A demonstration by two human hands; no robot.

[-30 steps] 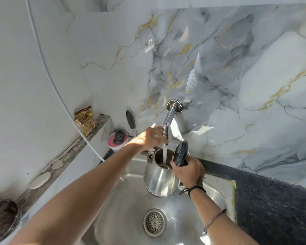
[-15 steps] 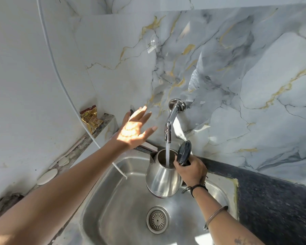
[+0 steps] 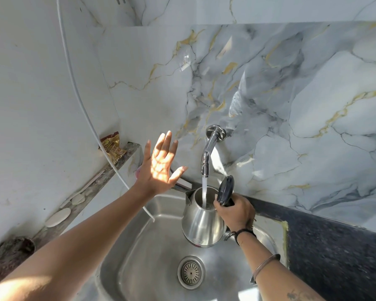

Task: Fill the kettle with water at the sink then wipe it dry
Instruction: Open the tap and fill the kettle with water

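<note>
Nearest the camera, the steel sink (image 3: 139,253) filled the lower middle of the view, with its round drain strainer (image 3: 191,272) set in the floor of the basin. To the right of the sink ran the dark speckled bench (image 3: 339,257).

Above the drain, held clear of the basin floor, was the steel kettle (image 3: 202,224). The right hand (image 3: 234,210) was wrapped tightly around its handle on the right side, fingers curled shut, with a dark cord at the wrist and a thin bangle further down the forearm. The kettle's black lid (image 3: 225,189) stood flipped up just above that hand, leaving the mouth uncovered. A stream of water (image 3: 204,193) fell straight into the open mouth.

The stream came from a chrome tap (image 3: 208,153) fixed to the marble-patterned wall (image 3: 269,94) at the far side of the sink.

To the left of the tap, the left hand (image 3: 159,166) was raised in the air with its fingers spread wide, holding nothing and touching nothing, sunlight patched across its back.

Along the left wall ran a narrow stone ledge (image 3: 91,192). On it, from near to far, lay pale oval soap pieces (image 3: 58,217) and, at the far end, a brown and gold packet (image 3: 112,146). A thin white cable (image 3: 80,98) curved down the left wall toward the sink's edge.
</note>
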